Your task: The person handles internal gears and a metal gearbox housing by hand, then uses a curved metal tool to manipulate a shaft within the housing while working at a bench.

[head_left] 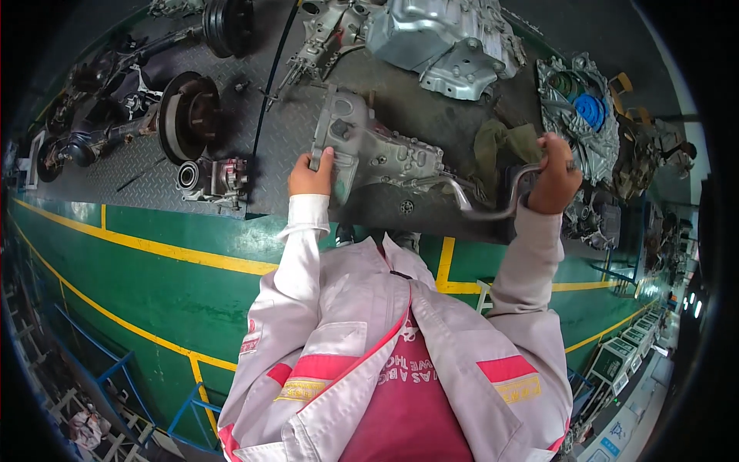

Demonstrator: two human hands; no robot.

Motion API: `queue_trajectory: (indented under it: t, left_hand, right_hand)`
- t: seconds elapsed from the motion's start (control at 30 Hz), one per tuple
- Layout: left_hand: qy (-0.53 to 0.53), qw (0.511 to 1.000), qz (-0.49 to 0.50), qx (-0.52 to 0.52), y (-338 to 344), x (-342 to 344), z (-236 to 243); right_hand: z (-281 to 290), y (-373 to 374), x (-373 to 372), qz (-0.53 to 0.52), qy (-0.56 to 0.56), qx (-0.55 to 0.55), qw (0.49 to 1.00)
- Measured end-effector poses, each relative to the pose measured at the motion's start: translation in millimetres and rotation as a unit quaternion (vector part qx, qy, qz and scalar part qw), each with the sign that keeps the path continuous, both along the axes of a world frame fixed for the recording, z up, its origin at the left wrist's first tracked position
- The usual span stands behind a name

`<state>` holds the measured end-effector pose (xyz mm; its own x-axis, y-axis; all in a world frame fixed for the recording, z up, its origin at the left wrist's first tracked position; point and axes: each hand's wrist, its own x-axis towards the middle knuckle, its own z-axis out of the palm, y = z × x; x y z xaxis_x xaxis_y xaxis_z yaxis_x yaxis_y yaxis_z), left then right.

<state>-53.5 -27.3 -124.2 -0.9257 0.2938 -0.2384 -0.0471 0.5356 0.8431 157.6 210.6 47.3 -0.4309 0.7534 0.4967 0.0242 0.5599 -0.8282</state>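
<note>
A grey cast-metal gearbox housing lies on the dark workbench in front of me. My left hand grips the near edge of its upright flange at the left end, thumb on top. Closed around the end grip of a silver crank-shaped speed wrench is my right hand. The wrench's other end reaches the right end of the housing, where its tip is too small to make out. Just behind the wrench sits a crumpled olive cloth. A small round metal part rests near the bench's front edge.
A large silver casing stands at the back. On the left are an axle with a brake disc and a small metal unit. An open casing with a blue round part is at right. Green floor borders the bench.
</note>
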Motion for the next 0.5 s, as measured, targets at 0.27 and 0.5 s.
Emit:
queue_trajectory:
  t: [0.27,0.5]
  left_hand:
    - [0.047,0.999,0.018,-0.020,2.5,-3.0,-11.8]
    - [0.156,0.984,0.006,0.084,6.3,2.6,-25.3]
  right_hand:
    - [1.6,2.9,-1.8,-0.105,0.006,-0.150,0.983]
    - [-3.7,-20.5,13.2,-0.020,0.059,-0.009,0.998]
